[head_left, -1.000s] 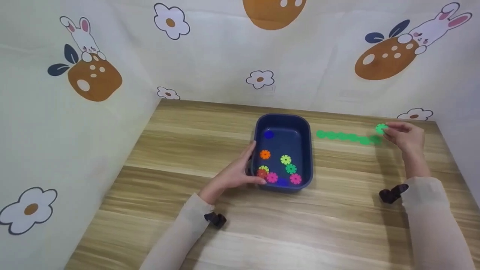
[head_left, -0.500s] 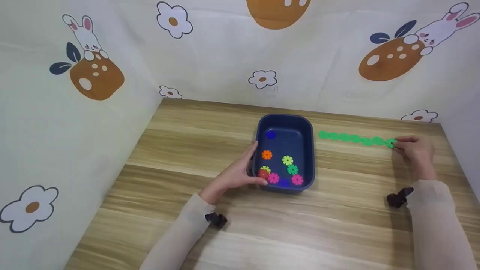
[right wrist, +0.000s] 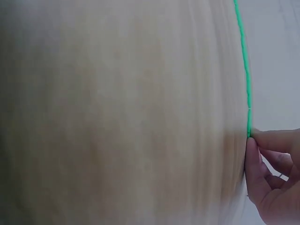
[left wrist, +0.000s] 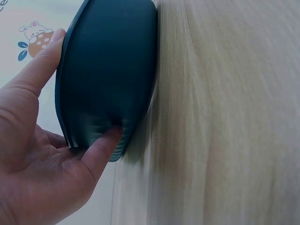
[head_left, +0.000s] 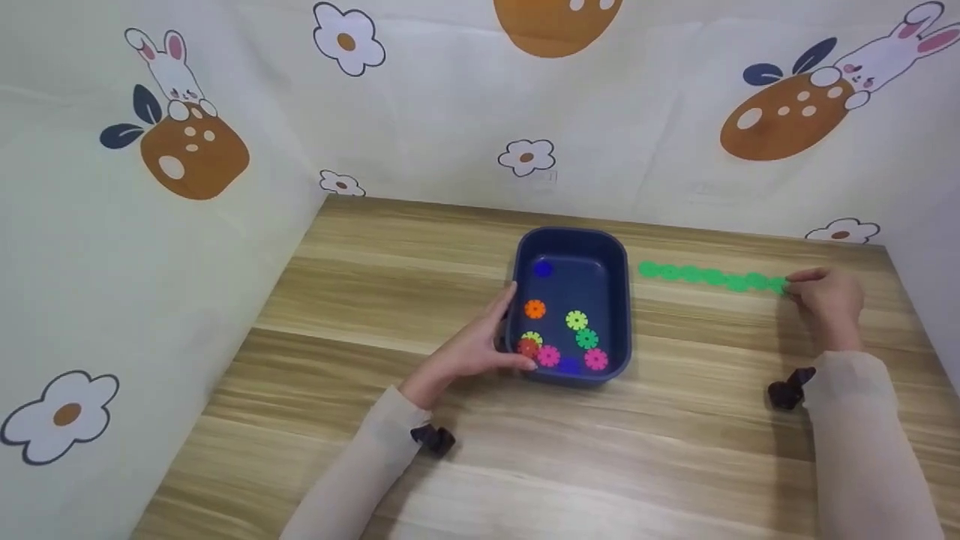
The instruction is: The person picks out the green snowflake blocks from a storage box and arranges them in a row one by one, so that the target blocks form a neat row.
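Note:
At the right end of a row of green snowflake discs (head_left: 712,277), my right hand (head_left: 831,300) pinches the last green disc (head_left: 778,284) between thumb and finger. In the right wrist view the row appears edge-on as a thin green line, with a small gap before the pinched disc (right wrist: 249,123). My left hand (head_left: 476,345) holds the near left corner of a dark blue plastic bin (head_left: 622,300), its thumb at the near rim. Fingers press the bin's outer wall (left wrist: 108,61) in the left wrist view. Several coloured discs lie inside, among them an orange disc (head_left: 535,309).
The bin and the row stand on a wood-grain table (head_left: 637,450). Behind it hangs a pale printed cloth (head_left: 435,112), which also covers the left and right sides. Each wrist carries a small black camera (head_left: 433,440).
My right hand has lowered the green disc from above the row to its right end on the table. The left hand stays on the bin. The view shifted slightly.

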`<state>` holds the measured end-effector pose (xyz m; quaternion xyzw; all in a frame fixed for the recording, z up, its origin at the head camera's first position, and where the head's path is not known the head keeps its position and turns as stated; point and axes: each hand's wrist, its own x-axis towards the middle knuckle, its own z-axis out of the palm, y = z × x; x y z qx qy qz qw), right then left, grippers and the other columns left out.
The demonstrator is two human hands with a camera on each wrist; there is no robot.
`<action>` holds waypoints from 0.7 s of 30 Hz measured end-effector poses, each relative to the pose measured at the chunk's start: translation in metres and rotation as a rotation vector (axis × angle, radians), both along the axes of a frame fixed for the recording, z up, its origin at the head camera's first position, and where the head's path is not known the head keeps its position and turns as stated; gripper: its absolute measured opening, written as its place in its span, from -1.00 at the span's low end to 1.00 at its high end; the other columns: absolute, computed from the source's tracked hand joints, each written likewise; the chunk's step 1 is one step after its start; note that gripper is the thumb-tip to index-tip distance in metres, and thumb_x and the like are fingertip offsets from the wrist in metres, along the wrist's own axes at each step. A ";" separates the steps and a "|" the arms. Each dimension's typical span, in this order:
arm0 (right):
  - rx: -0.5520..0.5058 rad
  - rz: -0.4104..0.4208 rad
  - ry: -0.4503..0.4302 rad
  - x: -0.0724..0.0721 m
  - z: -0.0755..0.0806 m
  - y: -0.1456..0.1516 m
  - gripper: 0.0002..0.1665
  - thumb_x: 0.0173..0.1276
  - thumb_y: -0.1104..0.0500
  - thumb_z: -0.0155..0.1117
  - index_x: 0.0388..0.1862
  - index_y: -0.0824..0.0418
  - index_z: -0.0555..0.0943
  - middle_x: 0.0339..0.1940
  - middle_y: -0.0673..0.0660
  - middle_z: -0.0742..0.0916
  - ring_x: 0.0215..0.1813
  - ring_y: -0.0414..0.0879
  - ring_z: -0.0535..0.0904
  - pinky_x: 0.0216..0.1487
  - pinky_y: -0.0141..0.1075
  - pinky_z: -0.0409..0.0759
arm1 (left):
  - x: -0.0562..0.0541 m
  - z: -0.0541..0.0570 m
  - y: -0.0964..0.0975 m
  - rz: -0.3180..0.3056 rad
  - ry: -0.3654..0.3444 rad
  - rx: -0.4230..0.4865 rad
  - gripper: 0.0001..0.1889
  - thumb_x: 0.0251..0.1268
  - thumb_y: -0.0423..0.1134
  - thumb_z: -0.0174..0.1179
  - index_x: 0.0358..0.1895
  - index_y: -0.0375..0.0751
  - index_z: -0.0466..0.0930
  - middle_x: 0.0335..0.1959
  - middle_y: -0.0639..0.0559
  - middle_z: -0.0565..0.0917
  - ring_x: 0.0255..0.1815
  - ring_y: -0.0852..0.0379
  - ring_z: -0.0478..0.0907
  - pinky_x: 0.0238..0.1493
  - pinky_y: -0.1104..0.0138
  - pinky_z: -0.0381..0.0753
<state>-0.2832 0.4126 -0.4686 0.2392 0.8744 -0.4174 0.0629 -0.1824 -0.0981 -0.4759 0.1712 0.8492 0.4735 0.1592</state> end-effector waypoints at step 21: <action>-0.622 0.024 0.294 0.017 0.031 -0.051 -0.83 0.30 0.39 0.32 -0.35 0.12 0.68 -0.53 -0.14 0.76 -0.41 -0.37 0.71 -0.26 -0.54 0.69 | -0.001 0.000 0.000 -0.005 -0.017 0.017 0.31 0.02 -0.01 0.54 0.64 0.05 -0.37 0.68 -0.03 -0.23 0.67 -0.06 -0.13 0.64 0.01 -0.04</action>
